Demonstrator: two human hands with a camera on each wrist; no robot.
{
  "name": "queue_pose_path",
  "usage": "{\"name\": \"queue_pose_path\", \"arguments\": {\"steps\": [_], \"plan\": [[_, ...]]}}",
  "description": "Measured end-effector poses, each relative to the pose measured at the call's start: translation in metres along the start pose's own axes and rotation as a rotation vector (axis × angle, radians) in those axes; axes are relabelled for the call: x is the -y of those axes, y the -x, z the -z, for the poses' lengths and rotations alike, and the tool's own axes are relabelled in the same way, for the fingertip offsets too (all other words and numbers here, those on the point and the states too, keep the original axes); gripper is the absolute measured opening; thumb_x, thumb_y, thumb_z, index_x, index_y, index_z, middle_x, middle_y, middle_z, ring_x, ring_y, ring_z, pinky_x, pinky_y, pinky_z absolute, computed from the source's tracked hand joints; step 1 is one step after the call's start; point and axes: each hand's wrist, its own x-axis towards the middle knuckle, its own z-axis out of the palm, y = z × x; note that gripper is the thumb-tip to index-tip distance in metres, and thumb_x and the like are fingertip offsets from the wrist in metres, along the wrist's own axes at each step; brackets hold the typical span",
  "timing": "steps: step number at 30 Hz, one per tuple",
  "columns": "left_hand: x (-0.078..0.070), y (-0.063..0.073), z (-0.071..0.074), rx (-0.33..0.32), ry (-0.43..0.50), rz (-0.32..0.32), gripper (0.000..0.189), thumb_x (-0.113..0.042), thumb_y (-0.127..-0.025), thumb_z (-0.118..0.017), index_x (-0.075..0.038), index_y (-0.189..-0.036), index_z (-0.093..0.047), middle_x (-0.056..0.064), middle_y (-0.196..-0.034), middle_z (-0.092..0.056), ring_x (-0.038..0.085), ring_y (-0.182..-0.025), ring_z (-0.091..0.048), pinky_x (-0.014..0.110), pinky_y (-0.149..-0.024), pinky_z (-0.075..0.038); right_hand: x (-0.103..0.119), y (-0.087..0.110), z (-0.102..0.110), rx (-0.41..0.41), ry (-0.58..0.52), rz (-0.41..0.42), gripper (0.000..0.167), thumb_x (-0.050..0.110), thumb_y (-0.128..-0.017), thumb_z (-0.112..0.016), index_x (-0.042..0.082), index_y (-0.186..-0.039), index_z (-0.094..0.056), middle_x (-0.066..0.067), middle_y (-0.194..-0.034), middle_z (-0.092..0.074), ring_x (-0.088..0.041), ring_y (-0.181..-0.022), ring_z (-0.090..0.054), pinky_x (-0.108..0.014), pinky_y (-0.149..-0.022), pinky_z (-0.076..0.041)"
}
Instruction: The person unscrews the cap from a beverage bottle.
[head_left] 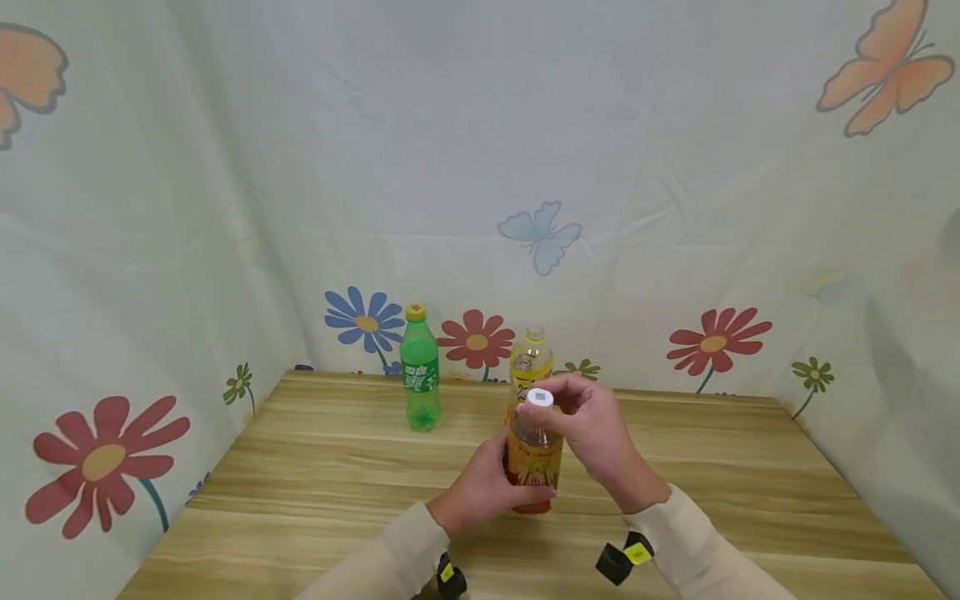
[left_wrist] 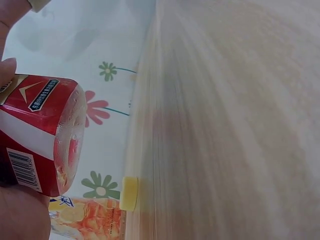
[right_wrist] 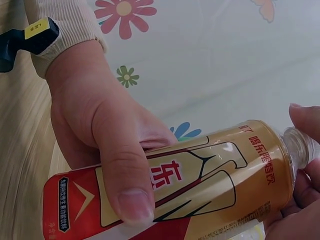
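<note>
My left hand [head_left: 487, 483] grips a drink bottle [head_left: 534, 467] with a red and gold label round its body, thumb across the front. In the left wrist view the bottle's base [left_wrist: 70, 140] is raised off the table. At its top, my right hand [head_left: 596, 429] pinches the white cap [head_left: 540, 398] between thumb and fingers. The right wrist view has the clear neck [right_wrist: 296, 145] between the right fingers; the cap is hidden there. Right behind stands an uncapped clear bottle [head_left: 531, 358] with a yellow label, partly covered by the held one.
A green bottle [head_left: 422, 379] with a yellow cap stands farther left on the wooden table [head_left: 337, 475]. In the left wrist view a yellow cap [left_wrist: 129, 193] lies on the tabletop by the yellow-labelled bottle. A flower-printed curtain [head_left: 450, 167] encloses the back and sides.
</note>
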Motion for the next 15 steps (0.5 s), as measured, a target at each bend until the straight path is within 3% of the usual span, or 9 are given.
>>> {"name": "queue_pose_path", "arguments": {"steps": [11, 15], "plan": [[0.002, -0.002, 0.001, 0.005, 0.000, 0.005, 0.074, -0.035, -0.085, -0.085, -0.043, -0.144, -0.042, -0.015, -0.135, -0.060, 0.009, -0.118, -0.063, 0.033, -0.106, -0.052, -0.005, -0.004, 0.009, 0.129, -0.025, 0.027, 0.037, 0.027, -0.091, -0.079, 0.002, -0.118, -0.071, -0.018, -0.123, -0.069, -0.023, -0.102, -0.067, -0.034, -0.091, -0.056], [-0.001, -0.001, 0.001, 0.011, -0.006, 0.011, 0.074, -0.034, -0.085, -0.085, -0.043, -0.144, -0.041, -0.014, -0.135, -0.060, 0.009, -0.118, -0.063, 0.031, -0.105, -0.052, -0.006, -0.006, 0.013, 0.192, -0.015, 0.055, 0.032, 0.028, -0.094, -0.076, 0.008, -0.118, -0.072, -0.015, -0.124, -0.071, -0.023, -0.106, -0.067, -0.035, -0.094, -0.055]]}}
